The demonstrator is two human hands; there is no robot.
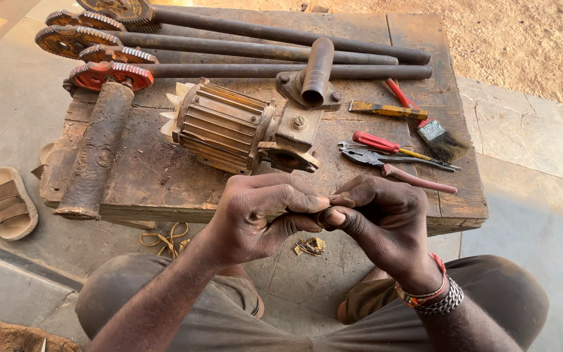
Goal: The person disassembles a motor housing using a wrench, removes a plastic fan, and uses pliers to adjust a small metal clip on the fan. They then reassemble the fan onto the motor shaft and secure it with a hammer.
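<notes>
Small piece [329, 203] first: where do you have it on your feed?

I see it right between the fingertips, where the left hand [255, 215] and the right hand [379, 221] meet, held in the air nearer the body than the surface [151, 176]. It is almost wholly hidden, so I cannot say what it is.

And the fingers?

Both sets are closed on it. The left thumb and forefinger pinch from one side, the right from the other, tips touching.

How would you expect it to handle?

Light, I judge, since a fingertip pinch alone carries it. It is tiny enough to slip out or drop if either pinch loosens. Whether it is stiff or soft I cannot tell from here. A hold at its two ends, as now, looks like the only place to take it.

What lies around the fingers?

Just beyond them, on the surface, sits a ribbed, rusty motor [229, 127] with a pipe fitting [314, 78] on top. Beyond and to the right of the fingers lie pliers [392, 163], a red-handled screwdriver [379, 141] and a brush [434, 133]. Far beyond, long rods with toothed wheels [242, 49] run across the back. Below the fingers, on the floor, is a small curl of scrap [311, 246]; well off to the left is a sandal [6, 203].

Anything on the wrists?

Bracelets [434, 296] on the right one.
</notes>
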